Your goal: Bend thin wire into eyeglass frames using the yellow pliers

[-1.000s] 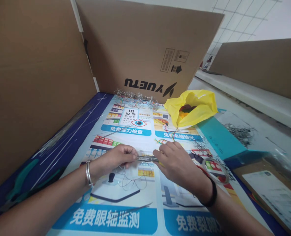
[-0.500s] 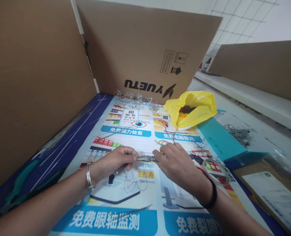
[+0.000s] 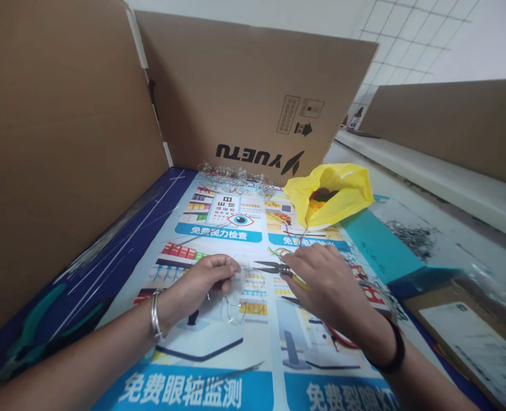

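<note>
Cardboard panels frame the work area: 1 (image 3: 64,125) stands to the left of the fingers, 1 (image 3: 227,85) printed with upside-down lettering stands beyond them, and 1 more (image 3: 445,125) is off to their far right. Below the fingers, a printed sheet (image 3: 259,251) covers much of the blue surface (image 3: 167,191).

Left-hand fingers are pinched together on a thin wire (image 3: 235,318), which hangs in loose loops just below them; the left hand (image 3: 212,277) has a silver bangle (image 3: 155,314) at its wrist. Right-hand fingers are clamped around the yellow handle of the pliers (image 3: 276,267), and a black band (image 3: 397,348) circles the wrist behind the right hand (image 3: 325,279). The pliers lie between the 2 hands, their slightly parted jaws pointing at the left fingertips; whether they touch the wire I cannot tell.

Just beyond the right fingers are coloured strands (image 3: 280,251), and farther out sits an open yellow bag (image 3: 347,191). Well beyond the left fingers, a tangle of wire (image 3: 235,177) lies along the panel's foot. Green-handled pliers (image 3: 39,325) rest to the left of the left fingers. Right of the right fingers are a teal flap (image 3: 376,245), a dark heap of fine pieces (image 3: 411,237) and a labelled carton (image 3: 470,325).
</note>
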Demonstrator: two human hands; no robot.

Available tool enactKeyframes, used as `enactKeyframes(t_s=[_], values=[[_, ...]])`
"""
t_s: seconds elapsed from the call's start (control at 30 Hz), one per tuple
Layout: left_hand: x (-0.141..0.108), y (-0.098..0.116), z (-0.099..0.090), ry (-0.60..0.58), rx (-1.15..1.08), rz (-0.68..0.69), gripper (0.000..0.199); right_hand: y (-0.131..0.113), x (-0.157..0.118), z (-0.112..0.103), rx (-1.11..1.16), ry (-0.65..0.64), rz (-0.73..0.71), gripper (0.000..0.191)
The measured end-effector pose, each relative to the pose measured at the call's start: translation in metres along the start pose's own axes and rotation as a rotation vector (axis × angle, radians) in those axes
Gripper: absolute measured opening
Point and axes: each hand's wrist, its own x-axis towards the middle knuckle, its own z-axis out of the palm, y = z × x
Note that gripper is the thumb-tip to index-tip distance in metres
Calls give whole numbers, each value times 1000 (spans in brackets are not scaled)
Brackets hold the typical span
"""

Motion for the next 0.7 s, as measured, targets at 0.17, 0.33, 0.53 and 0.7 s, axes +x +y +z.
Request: enactKeyframes(t_s=[0.17, 0.33, 0.53, 0.7], values=[[1, -5, 3, 110, -3, 56, 18, -19, 0, 5, -19, 12, 24, 11], [-3, -4, 11, 175, 25, 81, 19, -30, -2, 22, -187, -105, 86, 10], [-3, -3, 12, 173, 50, 77, 20, -33, -4, 28, -205, -88, 97, 10], [-1, -4, 9, 206, 55, 76, 18, -33, -3, 21, -140, -78, 107, 9]])
